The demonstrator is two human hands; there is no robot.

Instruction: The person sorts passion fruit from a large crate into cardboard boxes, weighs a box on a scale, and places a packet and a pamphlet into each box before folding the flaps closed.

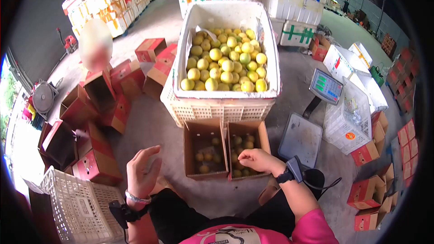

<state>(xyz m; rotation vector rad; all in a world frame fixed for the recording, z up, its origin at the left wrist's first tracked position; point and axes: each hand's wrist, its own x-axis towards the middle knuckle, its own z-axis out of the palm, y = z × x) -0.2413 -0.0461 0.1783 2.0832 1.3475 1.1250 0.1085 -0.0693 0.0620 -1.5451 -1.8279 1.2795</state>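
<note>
A white foam box (275, 86) full of yellow-green citrus fruits (226, 65) stands before me on a cream plastic crate (217, 110). At its near side, two open cardboard boxes stand side by side on the floor. The left cardboard box (194, 138) holds several fruits at its bottom, and the right cardboard box (261, 135) holds more. My right hand (258, 160) is over the right box with its fingers curled; whatever they hold, if anything, is hidden. Left of the boxes, my left hand (142, 171) is raised, holding nothing, thumb apart from the fingers.
A scale (300, 140) with a lit display (326, 86) stands to the right, beside a white plastic crate (346, 124). Opened red-brown cartons (97, 162) lie about on the left, behind a cream basket (81, 208). Foam boxes (296, 4) are stacked at the back.
</note>
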